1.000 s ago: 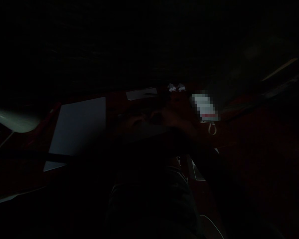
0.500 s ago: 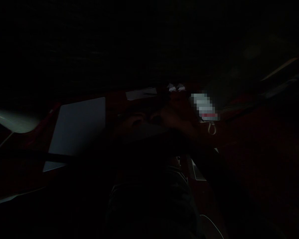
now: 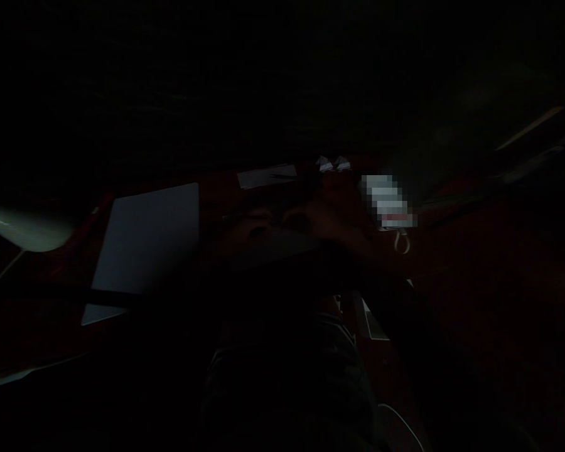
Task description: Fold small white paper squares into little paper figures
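The picture is very dark. My left hand [image 3: 245,230] is at the middle, its fingers curled inward. Close beside it on the right, my right hand [image 3: 319,220] is bent in the same way, fingertips towards the left ones. Both hands look closed, and whatever lies between the fingers is lost in shadow. A dim greyish sheet [image 3: 277,246] shows just below them, partly dark; I cannot tell whether they touch it. Beyond the hands lies a pale sheet of paper [image 3: 258,177] with a thin dark object on it. Two small pointed folded white pieces [image 3: 325,164] stand to its right.
A large pale flat panel [image 3: 150,232] lies to the left on the reddish surface. On the right are a pale blurred-out rectangle [image 3: 386,199] and a light loop [image 3: 402,242]. A white cable [image 3: 402,419] curves at the lower right. A white rounded object [image 3: 32,232] is far left.
Almost nothing differs. Both hands stay in the same place with at most slight finger movement, and the things around them have not moved.
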{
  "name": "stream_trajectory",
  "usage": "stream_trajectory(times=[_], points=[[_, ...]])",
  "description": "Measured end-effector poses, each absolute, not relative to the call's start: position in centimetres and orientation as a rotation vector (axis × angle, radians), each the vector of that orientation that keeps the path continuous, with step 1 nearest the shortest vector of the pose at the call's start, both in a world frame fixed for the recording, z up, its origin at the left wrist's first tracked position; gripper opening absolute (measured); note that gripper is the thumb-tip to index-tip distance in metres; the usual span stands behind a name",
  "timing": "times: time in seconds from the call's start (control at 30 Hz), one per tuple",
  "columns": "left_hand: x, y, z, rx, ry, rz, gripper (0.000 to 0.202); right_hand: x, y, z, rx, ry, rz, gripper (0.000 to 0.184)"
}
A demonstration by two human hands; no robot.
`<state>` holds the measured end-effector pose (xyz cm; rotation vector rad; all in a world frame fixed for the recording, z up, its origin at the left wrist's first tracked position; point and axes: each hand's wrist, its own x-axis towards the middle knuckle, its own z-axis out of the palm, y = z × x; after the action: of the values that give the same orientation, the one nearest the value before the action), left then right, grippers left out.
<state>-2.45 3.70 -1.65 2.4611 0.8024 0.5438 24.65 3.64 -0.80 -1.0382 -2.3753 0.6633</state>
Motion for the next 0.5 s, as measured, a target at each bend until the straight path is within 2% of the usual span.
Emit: stream_trajectory(times=[0.27, 0.5], points=[[-2.7, 3.4, -1.8, 2.454, 0.782, 0.589, 0.022, 24.9, 4.6, -1.5, -1.216, -2.251, 0.607, 0.025], [-2.4, 3.4, -1.9, 2.502, 0.836, 0.672, 0.018, 24.9, 5.0, -1.6, -1.148, -2.196, 0.800, 0.029]])
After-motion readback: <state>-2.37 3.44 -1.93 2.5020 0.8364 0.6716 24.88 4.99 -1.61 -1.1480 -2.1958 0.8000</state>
